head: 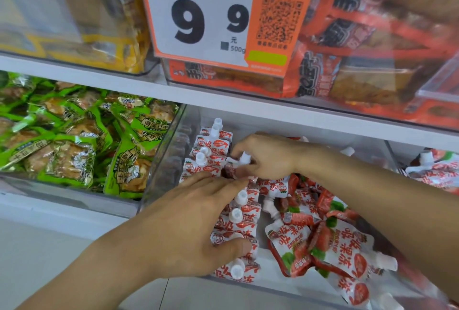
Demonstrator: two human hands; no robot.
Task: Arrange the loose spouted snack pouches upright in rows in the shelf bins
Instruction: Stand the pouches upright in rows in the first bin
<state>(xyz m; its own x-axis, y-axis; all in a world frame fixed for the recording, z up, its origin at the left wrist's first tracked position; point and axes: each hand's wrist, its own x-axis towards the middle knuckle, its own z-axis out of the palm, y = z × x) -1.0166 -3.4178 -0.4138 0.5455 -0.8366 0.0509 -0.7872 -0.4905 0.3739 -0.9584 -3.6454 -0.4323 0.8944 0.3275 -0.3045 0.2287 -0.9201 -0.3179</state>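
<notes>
Red-and-white spouted pouches stand upright in a row point(211, 158) along the left wall of a clear shelf bin point(164, 150). My right hand point(265, 158) pinches one pouch point(244, 159) by its white cap at the back of the row. My left hand point(198, 222) lies over the front part of the row point(242, 217), fingers straight, thumb pressing a pouch top. Loose pouches point(323, 240) lie flat in a heap at the right of the bin.
A bin of green snack packs point(74, 135) sits to the left. The shelf above carries yellow packs point(99, 24), red-orange packs point(372, 49) and a price tag point(211, 16). Another bin of the same pouches point(434, 168) is at the far right.
</notes>
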